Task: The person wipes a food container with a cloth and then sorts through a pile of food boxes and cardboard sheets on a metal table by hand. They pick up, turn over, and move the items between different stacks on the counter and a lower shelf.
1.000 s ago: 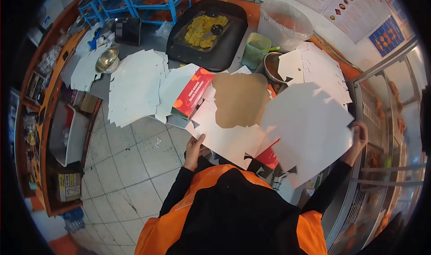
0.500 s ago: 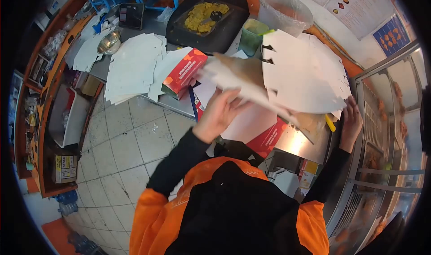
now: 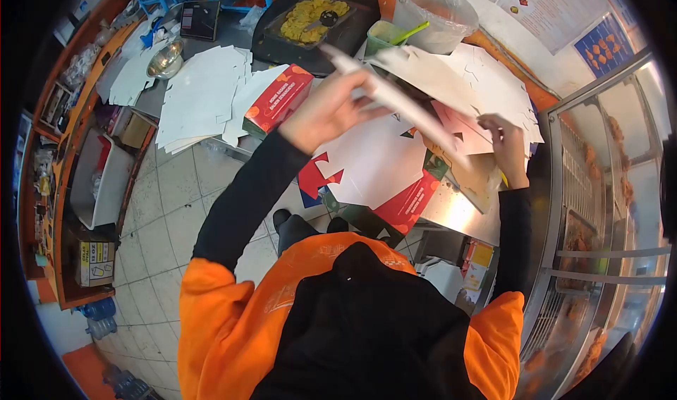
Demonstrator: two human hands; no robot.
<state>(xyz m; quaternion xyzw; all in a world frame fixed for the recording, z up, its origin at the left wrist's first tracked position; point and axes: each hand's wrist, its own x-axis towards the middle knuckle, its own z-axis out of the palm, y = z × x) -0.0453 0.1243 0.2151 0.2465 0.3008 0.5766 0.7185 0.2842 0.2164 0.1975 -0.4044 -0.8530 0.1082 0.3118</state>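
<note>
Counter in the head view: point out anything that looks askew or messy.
The flat carton blanks sit in a loose, fanned pile that juts past the counter edge over the floor. More blanks under the left hand and right hand also overhang, one red corner drooping. Nothing looks spilled.

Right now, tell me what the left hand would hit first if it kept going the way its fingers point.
The left hand points up and right across the counter, gripping a flat white carton blank. Straight on, it would likely meet the green tub first, though depth is hard to judge.
</note>
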